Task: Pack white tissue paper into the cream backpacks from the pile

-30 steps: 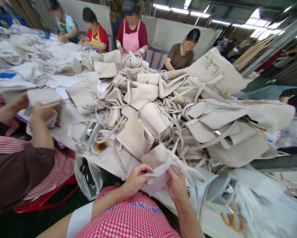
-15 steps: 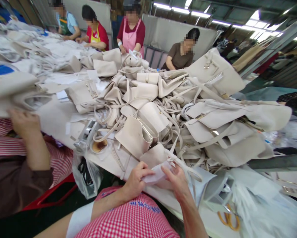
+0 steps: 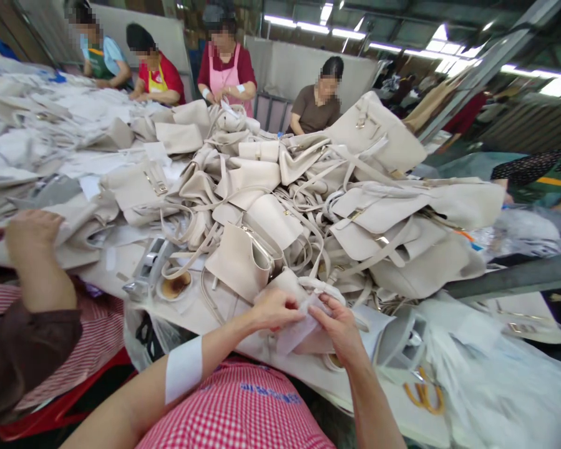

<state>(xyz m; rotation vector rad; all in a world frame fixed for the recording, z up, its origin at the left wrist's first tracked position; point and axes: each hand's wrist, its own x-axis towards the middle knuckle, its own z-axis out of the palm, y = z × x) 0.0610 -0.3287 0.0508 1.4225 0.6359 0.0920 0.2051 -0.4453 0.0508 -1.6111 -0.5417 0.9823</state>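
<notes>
My left hand (image 3: 274,310) and my right hand (image 3: 340,329) meet at the near table edge, both pinching a thin white sheet of paper (image 3: 295,330). The sheet lies against a small cream bag (image 3: 287,286) with a white strap, just beyond my fingers. A large heap of cream handbags (image 3: 308,206) with long straps fills the table behind it.
A co-worker's hand (image 3: 30,234) at the left presses on a bag. Several people work at the far side. A tape dispenser (image 3: 145,268) and a tape roll (image 3: 175,285) sit left of my hands. Orange-handled scissors (image 3: 423,397) and plastic wrap (image 3: 495,374) lie at the right.
My hands have drawn closer together and moved up toward the small bag with the paper. The co-worker at the left has set a bag down on the table. The view has shifted right.
</notes>
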